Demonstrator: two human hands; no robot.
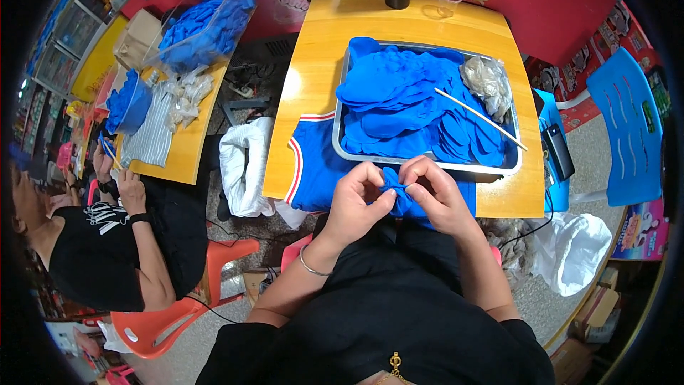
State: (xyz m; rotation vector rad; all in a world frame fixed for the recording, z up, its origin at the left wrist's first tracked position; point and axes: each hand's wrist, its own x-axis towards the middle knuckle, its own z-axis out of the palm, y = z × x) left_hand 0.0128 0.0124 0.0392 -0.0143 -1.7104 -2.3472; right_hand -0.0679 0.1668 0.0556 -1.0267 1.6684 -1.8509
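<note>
My left hand [358, 201] and my right hand [436, 198] meet at the table's near edge. Between thumbs and fingers, both pinch a small gathered piece of blue fabric [399, 199]. Just beyond them stands a metal tray [509, 165] heaped with flat, rounded blue fabric pieces [399, 93]. A thin pale stick [481, 118] lies across the pile and the tray's right rim. Crumpled clear plastic [486, 87] fills the tray's far right corner. Under my hands and the tray's left side, a blue garment with white and red trim [313, 164] is spread out.
At the left table, a co-worker [100, 249] holds a small blue piece near a blue-filled bowl [130, 103] and a clear bin [206, 28]. A white sack [246, 164] stands between the tables. A blue chair [623, 121] and phone [558, 151] are on my right.
</note>
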